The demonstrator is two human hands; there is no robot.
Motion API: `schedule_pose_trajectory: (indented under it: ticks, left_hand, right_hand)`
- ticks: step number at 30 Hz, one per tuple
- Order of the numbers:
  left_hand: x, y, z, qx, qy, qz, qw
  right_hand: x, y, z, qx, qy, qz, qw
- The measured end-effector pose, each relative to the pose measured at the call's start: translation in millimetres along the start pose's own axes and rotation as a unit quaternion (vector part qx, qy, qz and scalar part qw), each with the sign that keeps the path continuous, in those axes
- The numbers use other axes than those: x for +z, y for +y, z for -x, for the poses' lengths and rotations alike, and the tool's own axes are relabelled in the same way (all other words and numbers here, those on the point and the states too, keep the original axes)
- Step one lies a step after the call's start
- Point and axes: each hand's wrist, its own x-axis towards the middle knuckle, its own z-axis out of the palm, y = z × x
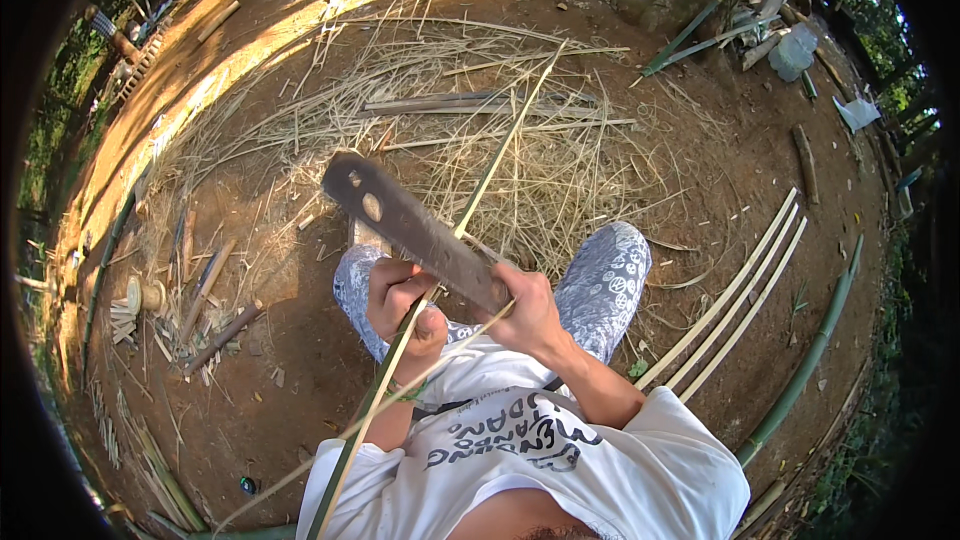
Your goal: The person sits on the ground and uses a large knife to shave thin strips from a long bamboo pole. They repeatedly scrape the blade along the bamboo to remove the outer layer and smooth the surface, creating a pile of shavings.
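Your white shirt (600, 465) sits nearest; beyond it your left hand (405, 312) grips a long bamboo strip (511, 140) slanting across your lap, and your right hand (530, 310) clutches the broad blade (415, 227) crossing it. Work looks partway: three pale strips (745, 285) seem finished, the green pole (815, 360) untouched. Whether the thin sliver (457, 348) has split free, I can't tell.

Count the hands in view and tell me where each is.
2: the left hand, left of centre, holding the green-and-pale strip; the right hand, near centre, gripping the lower end of the dark blade. No other hand shows.
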Motion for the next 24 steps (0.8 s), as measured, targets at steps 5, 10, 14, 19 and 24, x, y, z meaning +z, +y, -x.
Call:
schedule_pose_trajectory:
  ticks: [5, 10, 14, 19, 24]
  left_hand:
    - [6.2, 0.7, -3.0, 0.011, 0.007, -0.007, 1.0]
    - [6.7, -7.8, -5.5, 0.025, 0.003, 0.014, 1.0]
    - [14.4, -3.2, -8.1, 0.049, 0.057, -0.033, 0.997]
    - [12.8, -1.3, -1.0, 0.03, 0.058, -0.039, 0.997]
    - [22.7, -0.8, -6.2, 0.022, 0.112, -0.075, 0.991]
  right_hand:
    - [-3.6, 0.1, -0.8, 0.006, -0.011, -0.017, 1.0]
    - [-12.2, 9.2, -9.2, 0.077, -0.013, 0.005, 0.997]
    - [-9.0, 13.0, -8.8, -0.074, -0.004, 0.037, 0.997]
    - [-13.1, 29.7, -25.7, 0.11, 0.001, 0.013, 0.994]
    - [-9.4, 17.4, -17.8, -0.049, -0.018, 0.045, 0.998]
